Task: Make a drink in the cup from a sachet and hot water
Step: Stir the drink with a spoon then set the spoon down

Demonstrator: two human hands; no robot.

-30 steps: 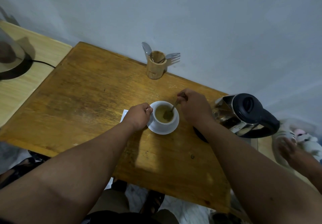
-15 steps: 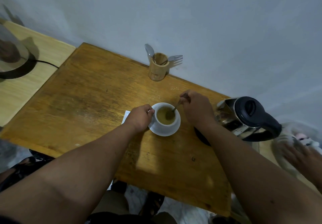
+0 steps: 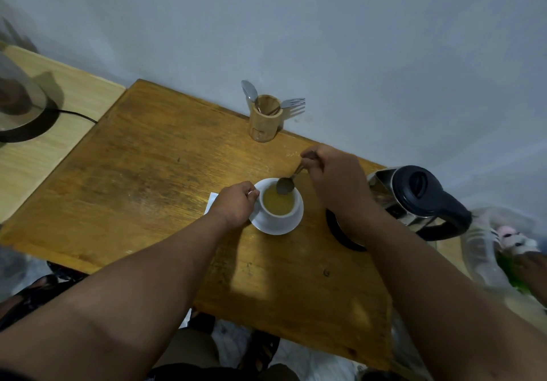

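Lifted clear of the drink now: teaspoon (image 3: 285, 184), pinched in right hand (image 3: 334, 179). Left hand (image 3: 235, 207) gripping fragile, hot cup (image 3: 278, 206) by handle; best hold.

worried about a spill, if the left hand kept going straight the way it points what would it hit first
The left hand points right, at the white cup, whose handle it already grips; pushing on would likely shove the cup across its saucer.

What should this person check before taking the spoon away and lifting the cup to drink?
1. Cup sits on its saucer: ok.
2. Left hand grips the cup's handle: ok.
3. Right hand holds the spoon: ok.
4. Spoon bowl is clear of the drink: ok, at the far rim.
5. Powder fully dissolved: cannot tell.
6. Kettle stands apart from the cup: ok.
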